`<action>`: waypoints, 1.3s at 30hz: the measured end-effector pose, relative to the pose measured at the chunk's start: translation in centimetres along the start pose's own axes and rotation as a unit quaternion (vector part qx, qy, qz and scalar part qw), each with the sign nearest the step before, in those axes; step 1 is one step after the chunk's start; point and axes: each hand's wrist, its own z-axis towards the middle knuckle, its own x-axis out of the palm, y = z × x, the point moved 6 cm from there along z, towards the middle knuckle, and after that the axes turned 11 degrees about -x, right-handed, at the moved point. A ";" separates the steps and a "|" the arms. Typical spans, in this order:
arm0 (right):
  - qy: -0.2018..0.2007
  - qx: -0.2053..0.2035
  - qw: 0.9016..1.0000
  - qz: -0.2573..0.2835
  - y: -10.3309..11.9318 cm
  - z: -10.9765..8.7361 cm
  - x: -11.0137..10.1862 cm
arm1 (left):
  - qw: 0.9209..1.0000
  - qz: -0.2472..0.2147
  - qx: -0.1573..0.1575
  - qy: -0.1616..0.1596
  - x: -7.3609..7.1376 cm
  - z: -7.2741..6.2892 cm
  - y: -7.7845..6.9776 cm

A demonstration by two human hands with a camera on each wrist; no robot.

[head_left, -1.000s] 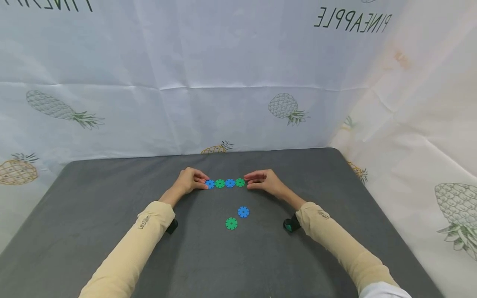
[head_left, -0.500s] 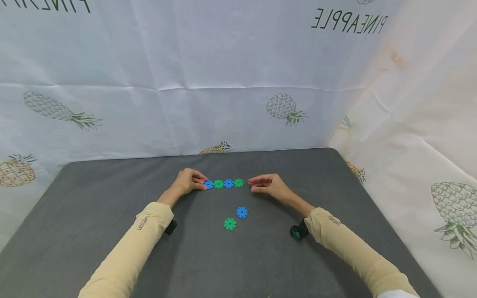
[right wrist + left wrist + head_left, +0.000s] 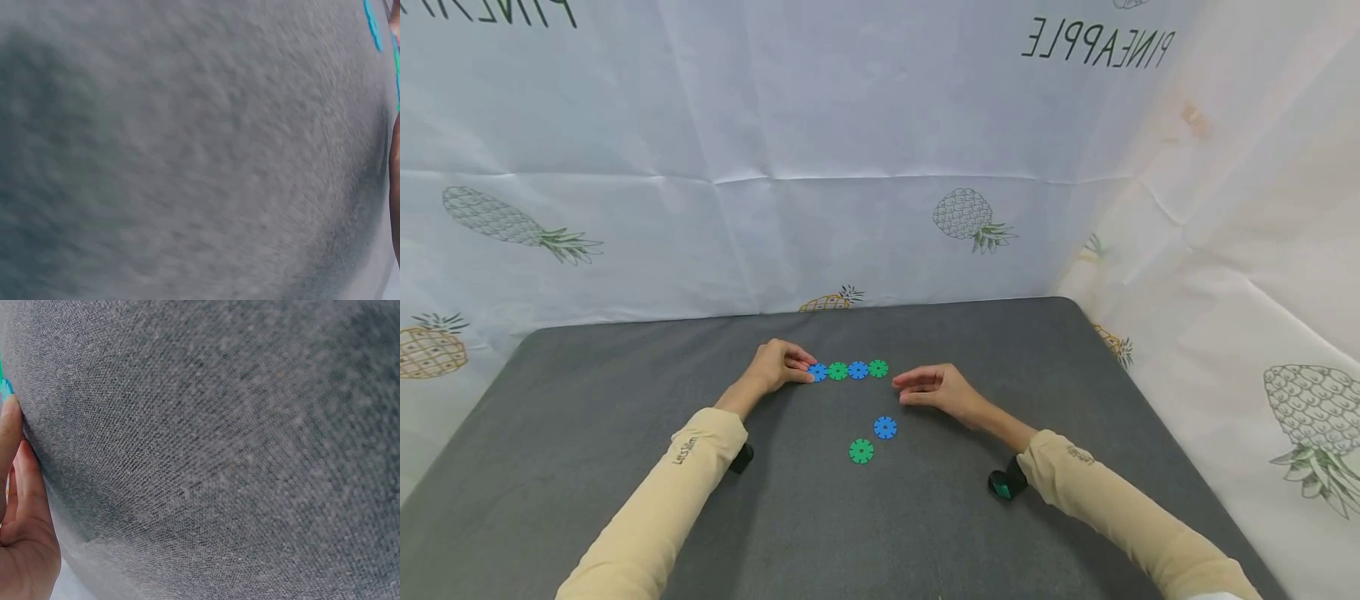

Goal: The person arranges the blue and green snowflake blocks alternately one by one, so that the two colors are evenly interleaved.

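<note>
Grey table (image 3: 820, 525) with a four-disc row (image 3: 853, 370), a separate blue disc (image 3: 885, 427) and green disc (image 3: 861, 451)

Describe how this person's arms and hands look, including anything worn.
Left hand and right hand are bare. Left sleeve and right sleeve are pale yellow, with dark lettering. The left wrist device is black, the right wrist device black and green.

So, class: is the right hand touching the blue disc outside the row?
Apart. The head view shows a strip of grey tabletop between the right hand and that blue disc.
</note>
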 end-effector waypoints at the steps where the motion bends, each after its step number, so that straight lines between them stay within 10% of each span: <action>1: 0.003 -0.001 1.000 0.004 0.0 -0.1 0.2 | 1.000 -0.002 -0.002 0.001 0.0 0.0 0.0; 24: 0.065 -0.013 0.997 0.050 0.0 -1.2 1.9 | 1.000 -0.001 0.002 0.001 -0.2 0.0 0.4; 39: 0.119 -0.055 0.987 -0.087 -0.4 -0.1 2.7 | 1.000 -0.005 0.006 0.001 0.1 0.2 0.4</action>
